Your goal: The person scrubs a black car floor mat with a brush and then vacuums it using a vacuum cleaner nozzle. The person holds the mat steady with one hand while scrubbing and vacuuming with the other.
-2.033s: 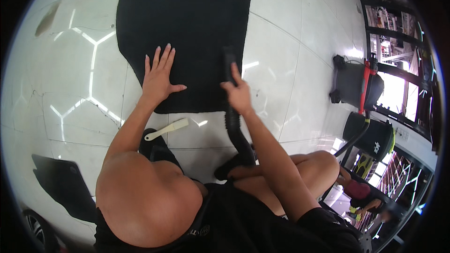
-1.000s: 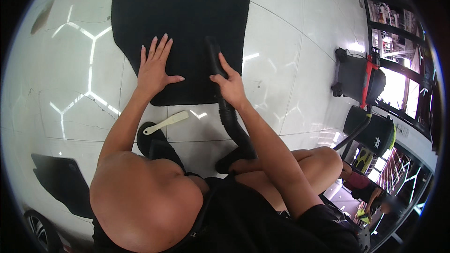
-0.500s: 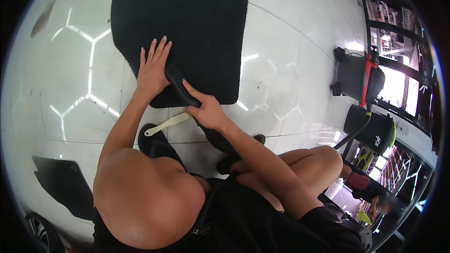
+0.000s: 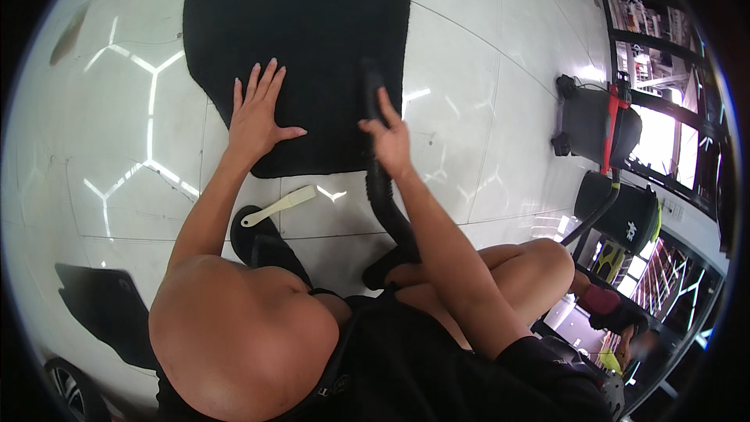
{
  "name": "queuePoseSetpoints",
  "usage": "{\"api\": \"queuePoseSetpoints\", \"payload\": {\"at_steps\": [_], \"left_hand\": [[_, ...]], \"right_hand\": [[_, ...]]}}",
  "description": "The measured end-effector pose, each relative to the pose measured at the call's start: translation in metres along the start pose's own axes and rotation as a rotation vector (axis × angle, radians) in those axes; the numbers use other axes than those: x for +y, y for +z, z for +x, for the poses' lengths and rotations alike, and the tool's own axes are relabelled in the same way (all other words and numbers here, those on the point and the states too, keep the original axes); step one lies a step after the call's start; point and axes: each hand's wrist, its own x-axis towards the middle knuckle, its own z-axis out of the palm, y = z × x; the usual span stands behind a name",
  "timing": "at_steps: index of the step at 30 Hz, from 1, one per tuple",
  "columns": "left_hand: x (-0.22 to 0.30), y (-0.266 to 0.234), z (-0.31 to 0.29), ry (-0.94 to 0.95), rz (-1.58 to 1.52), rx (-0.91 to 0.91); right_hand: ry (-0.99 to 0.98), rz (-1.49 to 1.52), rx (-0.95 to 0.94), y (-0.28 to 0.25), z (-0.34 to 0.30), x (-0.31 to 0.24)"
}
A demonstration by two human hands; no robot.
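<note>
A black car mat (image 4: 312, 23) with a carpet-like surface lies flat on the tiled floor in front of me. My left hand (image 4: 256, 121) presses on its left edge with the fingers spread and the thumb stretched out to the right. My right hand (image 4: 389, 139) is closed round the black nozzle of a vacuum hose (image 4: 380, 191), over the mat's right side near its lower corner. The nozzle's front end is slightly smeared by motion. From my grip the ribbed hose bends back toward my right foot. A cream-coloured brush (image 4: 280, 205) lies beside my left foot, below the mat.
At the right stands a black wheeled machine (image 4: 590, 126) with a red upright part. A black container (image 4: 613, 203) is next to it, with a hose running from it. Another person (image 4: 617, 324) is at the lower right. A car wheel (image 4: 66, 387) shows at the lower left.
My right hand has swept the vacuum nozzle rightward and a little forward across the mat. The left hand's thumb now shows spread out. The hose has swung right, uncovering the brush's end.
</note>
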Motion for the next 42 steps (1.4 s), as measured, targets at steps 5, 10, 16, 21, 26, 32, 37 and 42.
{"api": "queuePoseSetpoints", "payload": {"at_steps": [5,10,16,21,26,32,37,42], "left_hand": [[-0.006,0.002,-0.004,-0.005,-0.018,0.018],[0.004,-0.001,0.0,0.007,-0.032,0.017],[-0.011,-0.007,-0.012,-0.045,0.012,-0.002],[0.006,-0.006,-0.002,-0.042,-0.002,-0.025],[0.001,-0.005,-0.008,-0.068,0.01,-0.02],[-0.002,0.001,-0.006,-0.024,0.022,-0.003],[0.002,-0.002,-0.001,-0.023,-0.019,0.004],[0.005,0.001,-0.003,-0.019,0.002,0.013]], "right_hand": [[-0.104,-0.508,-0.296,0.04,-0.027,-0.026],[-0.033,-0.108,0.02,0.016,0.029,-0.046],[-0.251,-0.497,-0.144,0.038,0.03,-0.042],[-0.095,-0.063,0.036,-0.033,0.091,-0.052],[-0.21,-0.507,0.053,0.012,0.052,-0.054],[-0.314,-0.158,-0.771,0.027,0.017,-0.055],[-0.241,0.001,-0.132,0.017,0.073,-0.051],[-0.434,-0.219,-0.07,0.054,0.057,-0.048]]}}
